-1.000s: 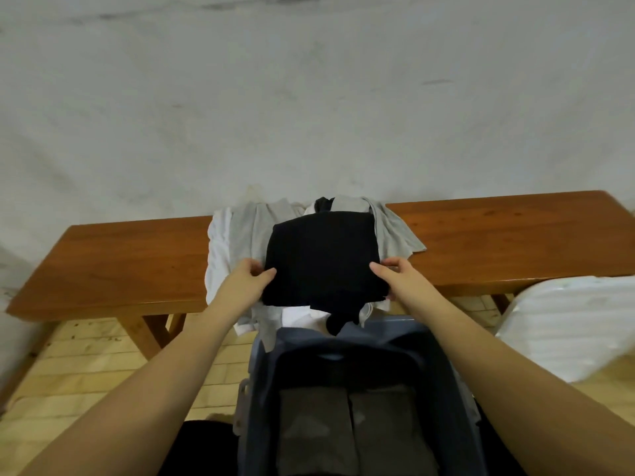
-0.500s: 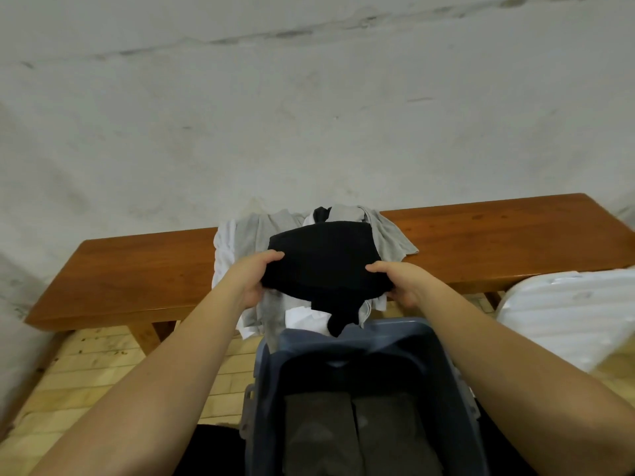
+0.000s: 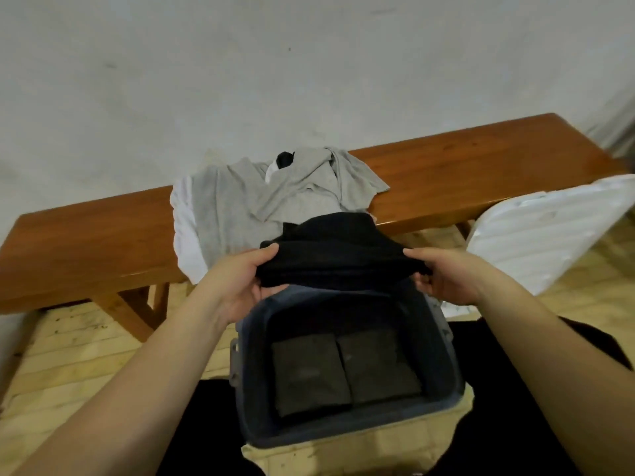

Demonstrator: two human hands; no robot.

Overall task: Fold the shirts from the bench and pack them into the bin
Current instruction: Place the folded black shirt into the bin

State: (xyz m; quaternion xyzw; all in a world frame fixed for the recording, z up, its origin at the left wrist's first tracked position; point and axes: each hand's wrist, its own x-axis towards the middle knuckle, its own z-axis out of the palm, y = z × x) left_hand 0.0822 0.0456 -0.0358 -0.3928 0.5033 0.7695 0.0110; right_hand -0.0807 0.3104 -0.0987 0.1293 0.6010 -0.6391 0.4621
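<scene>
Both hands, left (image 3: 237, 283) and right (image 3: 446, 276), grip soft folded black shirt (image 3: 336, 255) over blue bin (image 3: 443, 355).

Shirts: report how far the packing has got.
Done: two folded dark shirts lie side by side on the bin floor. In hand: the left hand and right hand grip a folded black shirt over the bin's far rim. Left: the grey and white shirts heaped on the bench.

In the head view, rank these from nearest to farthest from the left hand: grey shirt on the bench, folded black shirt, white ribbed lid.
1. folded black shirt: gripped by the left hand, over the bin's far edge.
2. grey shirt: on the bench, just beyond.
3. white ribbed lid: far right, past the right hand.
</scene>
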